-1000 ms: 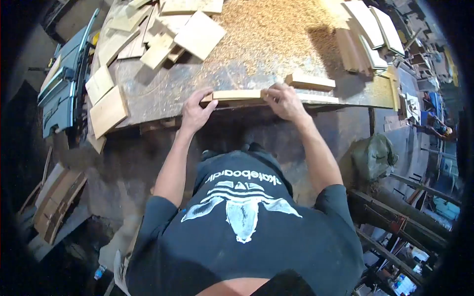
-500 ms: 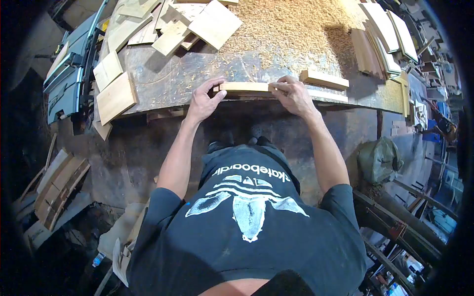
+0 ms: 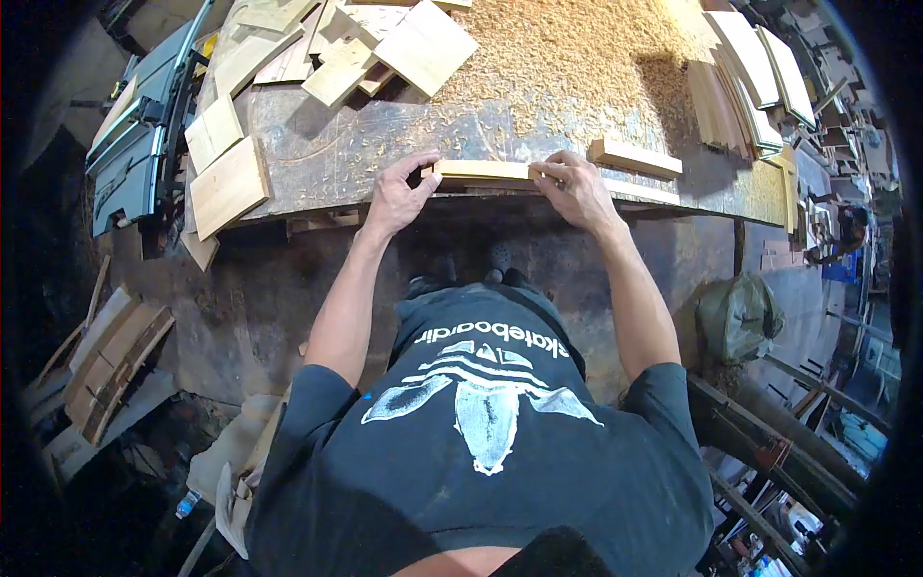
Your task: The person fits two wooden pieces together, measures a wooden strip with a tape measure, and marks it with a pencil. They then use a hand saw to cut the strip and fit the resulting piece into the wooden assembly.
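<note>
A pale strip of wood (image 3: 486, 170) lies between my hands at the bench's front edge. My left hand (image 3: 397, 195) grips its left end, thumb on the near side and fingers over the far side. The right end is pinched between the thumb and fingers of my right hand (image 3: 575, 189). To the right of that hand, a short wooden block (image 3: 636, 159) rests on the bench, with a thin light strip (image 3: 642, 191) in front of it along the edge.
The workbench (image 3: 317, 178) carries a heap of wood shavings (image 3: 567, 58) at the back. Loose boards (image 3: 426, 46) are piled at the left, and more boards (image 3: 740, 58) stack at the right. A blue-grey machine (image 3: 130, 178) stands left; a green bag (image 3: 738, 317) sits on the floor at right.
Both hands still hold the wood strip in nearly the same place. The view has shifted slightly, and a distant figure at the far right has moved.
</note>
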`<state>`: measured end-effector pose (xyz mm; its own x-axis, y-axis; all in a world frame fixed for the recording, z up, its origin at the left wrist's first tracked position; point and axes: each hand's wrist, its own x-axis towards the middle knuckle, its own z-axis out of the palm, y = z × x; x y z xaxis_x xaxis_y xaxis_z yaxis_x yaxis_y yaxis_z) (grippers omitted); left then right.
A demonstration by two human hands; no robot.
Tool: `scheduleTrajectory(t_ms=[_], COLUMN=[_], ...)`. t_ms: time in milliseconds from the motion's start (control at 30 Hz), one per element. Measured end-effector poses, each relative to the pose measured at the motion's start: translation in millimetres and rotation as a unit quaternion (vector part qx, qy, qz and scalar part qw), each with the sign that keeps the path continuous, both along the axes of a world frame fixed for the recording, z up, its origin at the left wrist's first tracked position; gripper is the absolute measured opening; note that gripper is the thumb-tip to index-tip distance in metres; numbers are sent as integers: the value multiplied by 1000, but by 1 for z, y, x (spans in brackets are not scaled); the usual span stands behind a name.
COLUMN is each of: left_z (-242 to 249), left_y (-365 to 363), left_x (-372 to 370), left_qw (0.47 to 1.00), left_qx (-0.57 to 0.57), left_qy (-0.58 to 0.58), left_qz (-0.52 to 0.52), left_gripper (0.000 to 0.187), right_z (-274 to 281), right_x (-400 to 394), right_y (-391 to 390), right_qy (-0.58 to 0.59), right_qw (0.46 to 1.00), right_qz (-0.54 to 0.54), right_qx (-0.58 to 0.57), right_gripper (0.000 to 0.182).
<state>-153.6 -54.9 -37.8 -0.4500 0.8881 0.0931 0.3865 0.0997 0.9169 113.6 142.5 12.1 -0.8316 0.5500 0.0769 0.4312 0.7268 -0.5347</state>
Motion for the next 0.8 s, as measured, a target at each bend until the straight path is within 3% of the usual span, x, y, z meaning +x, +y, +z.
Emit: scheduleTrajectory(t_ms=[267,800], left_z=[3,2], left_y=[-1,-4], left_x=[0,-2], left_qw=[999,1000], left_qx=[7,9], left_qy=[35,5], left_qz=[-6,-9], left_gripper=[31,33], right_z=[-1,4], right_x=[2,1], right_y=[0,9], right_qy=[22,-7], right_qw=[1000,999], right_qz=[5,-5], right_qx=[20,-50], right_gripper=[22,24])
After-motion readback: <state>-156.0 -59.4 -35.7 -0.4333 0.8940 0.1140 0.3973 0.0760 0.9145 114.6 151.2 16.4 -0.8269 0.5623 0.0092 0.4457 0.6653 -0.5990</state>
